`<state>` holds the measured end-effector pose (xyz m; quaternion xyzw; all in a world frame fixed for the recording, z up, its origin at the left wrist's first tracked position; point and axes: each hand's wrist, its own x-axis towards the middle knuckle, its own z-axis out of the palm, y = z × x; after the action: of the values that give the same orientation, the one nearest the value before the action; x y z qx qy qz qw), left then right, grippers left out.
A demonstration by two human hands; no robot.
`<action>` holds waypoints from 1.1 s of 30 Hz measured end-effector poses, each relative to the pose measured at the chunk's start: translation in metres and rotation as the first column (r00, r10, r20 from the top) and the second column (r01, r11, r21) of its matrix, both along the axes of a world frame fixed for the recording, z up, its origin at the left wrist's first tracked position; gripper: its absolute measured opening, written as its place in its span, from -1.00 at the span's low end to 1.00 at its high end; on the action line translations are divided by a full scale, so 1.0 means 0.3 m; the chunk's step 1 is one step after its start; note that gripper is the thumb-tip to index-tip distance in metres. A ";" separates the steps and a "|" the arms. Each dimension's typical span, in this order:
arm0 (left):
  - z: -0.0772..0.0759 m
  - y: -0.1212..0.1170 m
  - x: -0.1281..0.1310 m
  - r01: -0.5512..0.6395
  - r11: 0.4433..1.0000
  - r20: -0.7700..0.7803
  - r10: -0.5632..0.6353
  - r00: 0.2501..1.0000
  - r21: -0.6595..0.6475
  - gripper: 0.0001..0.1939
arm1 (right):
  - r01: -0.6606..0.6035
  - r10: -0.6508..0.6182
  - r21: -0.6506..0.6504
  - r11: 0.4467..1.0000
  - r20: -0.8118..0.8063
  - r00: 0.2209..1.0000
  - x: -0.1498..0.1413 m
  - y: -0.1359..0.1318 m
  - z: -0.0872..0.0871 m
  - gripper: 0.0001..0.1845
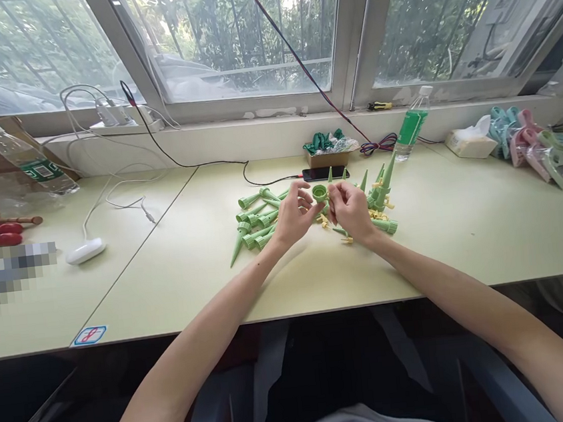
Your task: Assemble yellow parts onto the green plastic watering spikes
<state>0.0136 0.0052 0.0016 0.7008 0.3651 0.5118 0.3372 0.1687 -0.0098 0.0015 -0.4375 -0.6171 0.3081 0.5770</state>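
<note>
Over the table, a green plastic watering spike (319, 193) shows its round open end toward me, between my two hands. My right hand (350, 210) is closed, pinching the piece at its right side; a small yellow bit shows by the fingertips. On the other side, my left hand (293, 215) has its fingers apart, with the thumb close under the round end. Several green spikes (257, 221) lie in a pile beyond my left hand. More green spikes (382, 187), some with yellow valves (380, 215), sit behind and beside my right hand. Small yellow valves (323, 220) lie between the hands.
Behind the hands are a phone (325, 173) and a small cardboard box (327, 159) with green contents. A water bottle (411, 127), tissue pack (470, 141) and plastic clips (530, 138) stand right. A white cabled device (86, 251), another bottle (29, 160) and red-and-wood objects (2, 230) lie left.
</note>
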 end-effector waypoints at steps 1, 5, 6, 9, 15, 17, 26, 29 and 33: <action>0.001 0.003 -0.002 0.027 0.997 0.026 -0.026 0.999 -0.066 -0.53 | 0.022 -0.022 0.021 1.000 -0.007 1.000 0.001 -0.001 0.000 -0.47; 0.010 0.010 -0.009 0.237 0.886 0.222 -0.158 0.962 -0.398 -0.51 | 0.063 -0.062 0.075 0.995 -0.024 0.998 0.007 -0.004 0.001 -0.48; 0.014 0.009 -0.009 0.296 0.830 0.276 -0.180 0.944 -0.473 -0.45 | 0.060 -0.058 0.078 0.995 -0.020 0.998 0.008 -0.004 0.002 -0.48; 0.028 0.004 -0.007 0.445 0.663 0.390 -0.242 0.888 -0.602 -0.32 | 0.026 -0.028 0.092 0.995 0.017 0.999 0.008 -0.005 0.001 -0.48; 0.034 -0.002 -0.011 0.549 0.592 0.518 -0.245 0.820 -0.590 -0.47 | -0.035 0.032 0.065 0.997 0.039 0.999 0.006 -0.010 0.004 -0.46; 0.031 -0.002 -0.018 0.566 0.615 0.506 -0.295 0.810 -0.548 -0.52 | -0.041 0.039 0.039 0.998 0.049 0.998 0.006 -0.013 0.005 -0.46; 0.021 -0.017 -0.023 0.305 0.911 0.131 -0.278 0.952 -0.279 -0.53 | -0.012 0.018 -0.037 0.999 0.166 0.986 0.014 0.012 -0.024 -0.51; 0.013 -0.013 -0.022 0.223 0.951 0.032 -0.221 0.975 -0.213 -0.54 | 0.043 -0.035 -0.027 0.999 0.249 0.968 0.016 0.018 -0.024 -0.53; 0.003 -0.002 -0.022 0.155 0.977 -0.047 -0.163 0.986 -0.148 -0.57 | 0.056 -0.048 -0.020 0.998 0.297 0.954 0.016 0.015 -0.019 -0.57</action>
<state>0.0070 0.0046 0.0025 0.7163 0.3536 0.4347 0.4158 0.1734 -0.0052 -0.0041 -0.5028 -0.6805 0.2325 0.4797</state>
